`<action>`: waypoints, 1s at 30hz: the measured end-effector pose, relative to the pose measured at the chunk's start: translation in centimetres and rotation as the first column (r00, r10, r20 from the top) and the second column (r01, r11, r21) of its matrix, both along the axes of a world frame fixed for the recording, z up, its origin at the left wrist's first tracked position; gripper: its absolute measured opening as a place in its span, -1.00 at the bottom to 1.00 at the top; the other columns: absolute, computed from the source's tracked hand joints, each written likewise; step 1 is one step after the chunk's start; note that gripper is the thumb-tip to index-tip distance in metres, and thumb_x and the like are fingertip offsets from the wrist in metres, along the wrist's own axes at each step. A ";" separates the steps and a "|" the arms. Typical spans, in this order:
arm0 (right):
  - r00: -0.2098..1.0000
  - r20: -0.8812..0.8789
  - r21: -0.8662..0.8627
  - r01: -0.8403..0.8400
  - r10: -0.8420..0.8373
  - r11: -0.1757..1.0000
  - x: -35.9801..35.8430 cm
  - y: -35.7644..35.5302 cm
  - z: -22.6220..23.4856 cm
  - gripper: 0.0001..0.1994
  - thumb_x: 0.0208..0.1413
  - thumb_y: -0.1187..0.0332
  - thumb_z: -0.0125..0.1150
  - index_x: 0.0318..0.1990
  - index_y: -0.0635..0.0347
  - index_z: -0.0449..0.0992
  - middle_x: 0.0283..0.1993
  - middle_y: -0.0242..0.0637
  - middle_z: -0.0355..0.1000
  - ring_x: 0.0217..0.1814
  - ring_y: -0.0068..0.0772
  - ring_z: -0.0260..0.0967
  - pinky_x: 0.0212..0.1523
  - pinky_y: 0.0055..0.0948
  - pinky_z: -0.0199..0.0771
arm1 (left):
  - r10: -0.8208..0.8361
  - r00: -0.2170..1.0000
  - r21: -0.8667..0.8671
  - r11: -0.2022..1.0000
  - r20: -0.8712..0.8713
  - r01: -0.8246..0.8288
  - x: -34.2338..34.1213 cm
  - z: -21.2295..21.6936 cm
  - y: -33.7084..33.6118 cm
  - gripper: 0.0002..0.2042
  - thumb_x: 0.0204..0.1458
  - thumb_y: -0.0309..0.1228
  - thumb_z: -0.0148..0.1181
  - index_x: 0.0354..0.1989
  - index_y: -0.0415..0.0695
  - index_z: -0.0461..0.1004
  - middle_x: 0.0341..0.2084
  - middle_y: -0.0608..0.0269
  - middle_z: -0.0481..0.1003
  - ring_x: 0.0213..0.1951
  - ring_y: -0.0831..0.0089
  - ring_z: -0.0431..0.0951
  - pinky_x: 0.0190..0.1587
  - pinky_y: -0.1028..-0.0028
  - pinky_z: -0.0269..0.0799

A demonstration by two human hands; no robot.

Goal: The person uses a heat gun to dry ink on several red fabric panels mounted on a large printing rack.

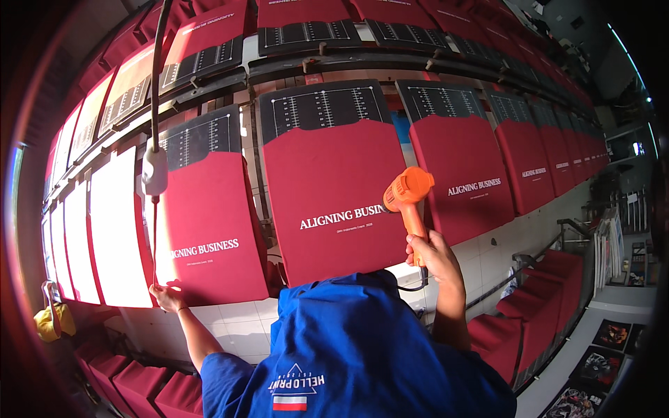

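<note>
Pose check: both sides in view, well apart

Left arm (200,341) extended outward, forearm angled up and leftward; left grip (168,298) low, fingers (158,288) bent, degree of closure unclear. Right forearm (451,306) near upright; right grip (436,259) higher than the left, curled closed.

**High Perch, Wide Eye, Looking Down**

And it's a lofty seat on the wearer's head, the left lens of a side-by-side pair, pitched down and forward! The blue shirt (369,341) looms at bottom centre, right up close. Just beyond, the left hand (168,297) and right hand (437,256) both make the frame. Out ahead, rows of red-covered boards (334,177) bow into arcs (pure fisheye, dark rim and all), shrinking away toward either side.
</note>
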State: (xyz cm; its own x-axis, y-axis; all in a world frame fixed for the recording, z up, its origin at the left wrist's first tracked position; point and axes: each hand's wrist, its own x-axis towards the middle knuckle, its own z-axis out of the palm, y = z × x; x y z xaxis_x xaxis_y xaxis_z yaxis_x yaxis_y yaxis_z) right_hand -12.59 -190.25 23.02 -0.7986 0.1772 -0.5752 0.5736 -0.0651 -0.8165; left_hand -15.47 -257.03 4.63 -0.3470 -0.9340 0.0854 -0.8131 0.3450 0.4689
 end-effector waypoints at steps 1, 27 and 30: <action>1.000 0.006 -0.019 -0.021 0.021 1.000 0.0 0.3 0.0 -0.75 0.12 0.22 0.20 -0.26 0.26 0.44 -0.47 -0.35 0.41 -0.56 -0.55 0.39 -0.51 -0.54 0.41 | 0.013 1.000 -0.048 0.999 0.009 -0.013 0.4 -0.9 -0.8 -0.69 0.23 -0.15 -0.22 0.05 0.07 0.30 -0.26 0.04 0.58 -0.24 0.01 0.57 -0.18 0.11 0.39; 0.991 -0.003 -0.078 -0.135 0.135 0.988 -0.9 -2.8 -0.1 -0.72 0.12 0.21 0.20 -0.28 0.29 0.43 -0.47 -0.33 0.40 -0.54 -0.56 0.39 -0.49 -0.55 0.43 | -0.012 0.997 -0.196 0.981 -0.078 -0.004 1.2 -3.5 -0.2 -0.65 0.09 -0.30 -0.08 0.06 -0.04 0.33 -0.21 0.02 0.51 -0.21 0.06 0.52 -0.15 0.16 0.40; 0.991 0.033 -0.074 -0.127 0.129 0.989 -1.1 -2.9 0.2 -0.72 0.12 0.21 0.20 -0.28 0.29 0.43 -0.47 -0.33 0.40 -0.54 -0.56 0.39 -0.48 -0.55 0.43 | -0.011 0.997 -0.206 0.979 -0.080 -0.006 1.4 -3.8 -0.5 -0.64 0.08 -0.30 -0.07 0.08 -0.04 0.33 -0.21 0.01 0.51 -0.20 0.06 0.52 -0.14 0.17 0.40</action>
State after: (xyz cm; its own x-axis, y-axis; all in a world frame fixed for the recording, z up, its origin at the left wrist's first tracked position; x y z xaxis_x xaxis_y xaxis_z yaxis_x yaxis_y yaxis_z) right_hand -13.70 -193.17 23.25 -0.7896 0.0320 -0.6128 0.6112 -0.0468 -0.7901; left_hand -14.06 -257.54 0.87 -0.3337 -0.8925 0.3035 -0.7744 0.4431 0.4516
